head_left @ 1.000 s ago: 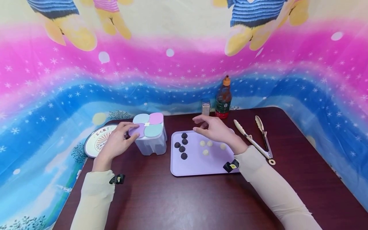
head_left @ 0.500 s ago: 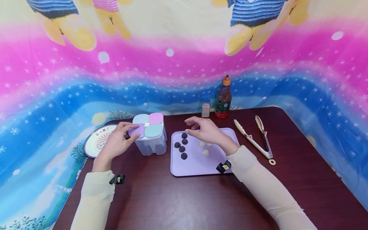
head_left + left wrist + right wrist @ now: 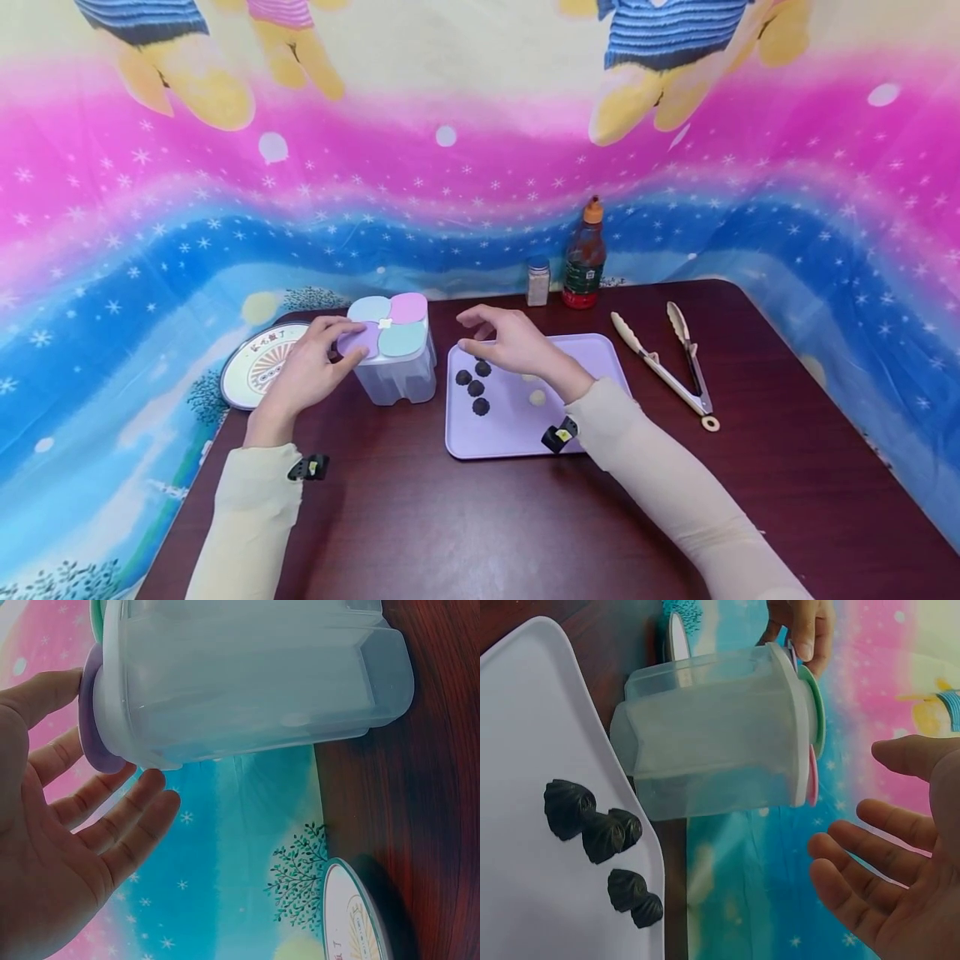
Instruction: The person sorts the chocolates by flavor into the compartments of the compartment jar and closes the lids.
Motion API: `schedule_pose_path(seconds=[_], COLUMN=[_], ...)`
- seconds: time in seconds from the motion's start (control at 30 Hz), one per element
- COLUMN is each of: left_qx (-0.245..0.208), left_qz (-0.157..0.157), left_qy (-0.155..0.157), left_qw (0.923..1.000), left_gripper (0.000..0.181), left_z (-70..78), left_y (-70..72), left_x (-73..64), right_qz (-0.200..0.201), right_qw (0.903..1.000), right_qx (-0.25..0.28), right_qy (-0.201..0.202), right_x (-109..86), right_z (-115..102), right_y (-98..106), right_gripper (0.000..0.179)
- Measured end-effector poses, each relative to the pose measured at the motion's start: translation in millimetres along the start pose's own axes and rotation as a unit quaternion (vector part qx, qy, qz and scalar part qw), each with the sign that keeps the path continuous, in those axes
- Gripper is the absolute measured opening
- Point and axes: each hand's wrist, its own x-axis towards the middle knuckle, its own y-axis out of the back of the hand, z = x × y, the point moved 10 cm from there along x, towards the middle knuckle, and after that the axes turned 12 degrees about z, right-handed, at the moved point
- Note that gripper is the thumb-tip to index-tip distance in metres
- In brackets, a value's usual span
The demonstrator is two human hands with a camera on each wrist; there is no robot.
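Observation:
My left hand rests at a lilac lid on a clear plastic storage container. Its thumb and fingertips touch the lid, and the fingers are fairly straight. Three other petal-shaped lids, light blue, pink and green, cover the rest of the top. Over the back of a lilac tray hovers my right hand, fingers loosely bent and holding nothing. Several small black pleated dumplings lie on the tray's left side. Cream-coloured ones sit near its middle, partly hidden by the right hand and forearm.
A round patterned plate lies left of the container, behind the left hand. At the back stand a sauce bottle with an orange cap and a small blue-capped shaker. Spread tongs lie right of the tray.
My right hand has moved left over the tray toward the container, now covering part of the dumplings. The left hand has stayed at the lilac lid.

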Motion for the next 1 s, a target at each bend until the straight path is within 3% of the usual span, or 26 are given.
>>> schedule_pose_path(seconds=[0.5, 1.0], left_qx=[-0.001, -0.005], left_qz=[-0.004, 0.0], left_qy=[0.003, 0.003], left_qw=[1.0, 1.0], left_gripper=[0.046, 0.045], left_z=[-0.4, -0.5], left_y=[0.0, -0.3], left_x=[0.8, 0.1], right_qz=[0.012, 0.012], right_qw=[0.9999, 0.9991], right_qx=[-0.008, -0.014], right_qy=[0.007, 0.039], right_x=[14.7, 23.4], right_z=[-17, -33], right_y=[-27, -50], right_gripper=[0.046, 0.046])
